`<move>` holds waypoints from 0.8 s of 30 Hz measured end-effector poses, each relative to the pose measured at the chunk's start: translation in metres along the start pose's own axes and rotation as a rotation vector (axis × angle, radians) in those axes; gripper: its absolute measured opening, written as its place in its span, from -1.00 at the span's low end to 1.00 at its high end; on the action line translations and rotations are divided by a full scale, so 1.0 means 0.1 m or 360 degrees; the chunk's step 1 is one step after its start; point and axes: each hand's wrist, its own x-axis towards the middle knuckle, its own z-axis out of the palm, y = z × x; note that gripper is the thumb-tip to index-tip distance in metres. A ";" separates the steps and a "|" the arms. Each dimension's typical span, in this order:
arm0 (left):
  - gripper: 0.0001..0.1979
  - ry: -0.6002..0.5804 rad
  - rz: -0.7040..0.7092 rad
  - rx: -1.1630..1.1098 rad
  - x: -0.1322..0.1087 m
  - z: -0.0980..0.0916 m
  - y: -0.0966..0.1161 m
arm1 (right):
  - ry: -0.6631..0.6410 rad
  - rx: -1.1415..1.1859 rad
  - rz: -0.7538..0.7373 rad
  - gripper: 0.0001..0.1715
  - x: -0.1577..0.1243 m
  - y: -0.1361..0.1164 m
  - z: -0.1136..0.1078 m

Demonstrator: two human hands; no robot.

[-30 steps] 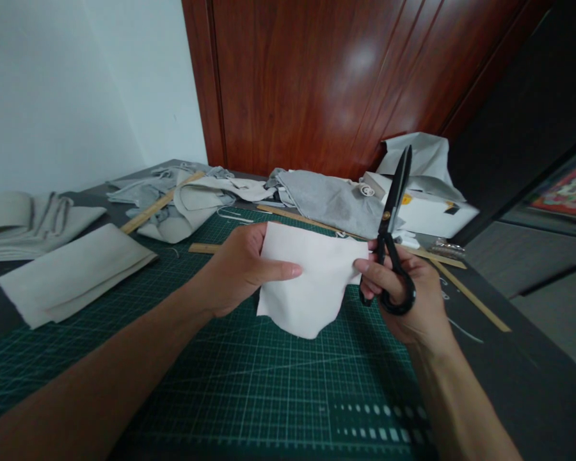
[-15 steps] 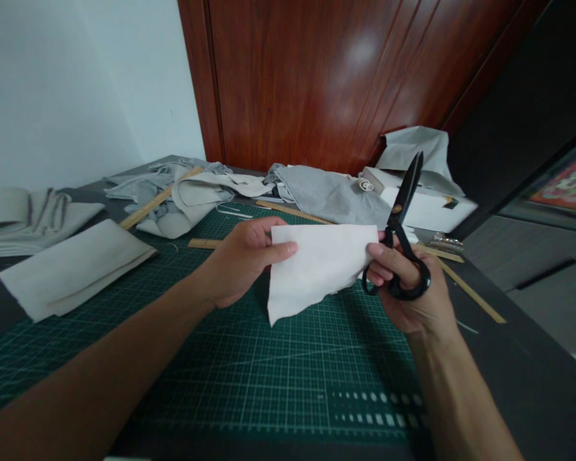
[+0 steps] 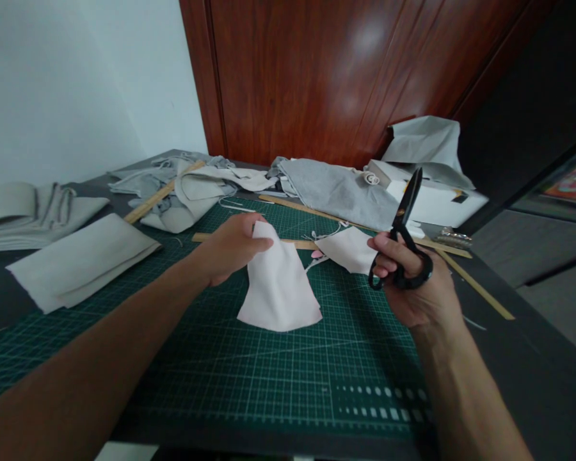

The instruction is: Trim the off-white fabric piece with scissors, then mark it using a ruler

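Pinched between the thumb and fingers of my left hand (image 3: 237, 250) is a white piece of fabric (image 3: 281, 288), hanging down over the green cutting mat (image 3: 269, 378). My right hand (image 3: 415, 282) grips black-handled scissors (image 3: 406, 218), their blades together and pointing up and away. Just left of the right fingers lies a second white fabric piece (image 3: 348, 250) on the mat; its right edge is partly behind those fingers. A small pink object (image 3: 317, 254) and thin white scraps sit between the two pieces.
Folded off-white cloth (image 3: 84, 262) lies at the left, with a stacked cloth pile (image 3: 33, 214) behind. Grey fabric (image 3: 336, 192) and wooden rulers (image 3: 477, 285) spread along the back and right. A white box (image 3: 441, 198) stands at the back right, before a brown wooden panel (image 3: 297, 83).
My right hand has let go of the fabric's right end, and the piece now hangs from my left hand alone. The second white piece and the pink object have come into sight.
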 end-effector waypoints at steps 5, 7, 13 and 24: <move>-0.77 -0.0038 -0.0006 0.0480 0.04 -0.11 0.00 | -0.0008 -0.0019 0.0003 -0.59 0.00 0.01 0.00; -0.74 -0.0135 -0.0002 0.0661 0.03 -0.13 0.06 | -0.0015 -0.0026 0.0003 -0.59 -0.01 0.02 0.02; -0.93 -0.0513 -0.0019 0.1161 0.01 -0.20 0.14 | -0.0029 -0.0045 0.0006 -0.59 -0.02 0.04 0.04; -0.54 -0.0671 0.0800 0.1159 -0.05 -0.03 0.27 | -0.0032 -0.0088 0.0022 -0.61 0.00 0.10 0.01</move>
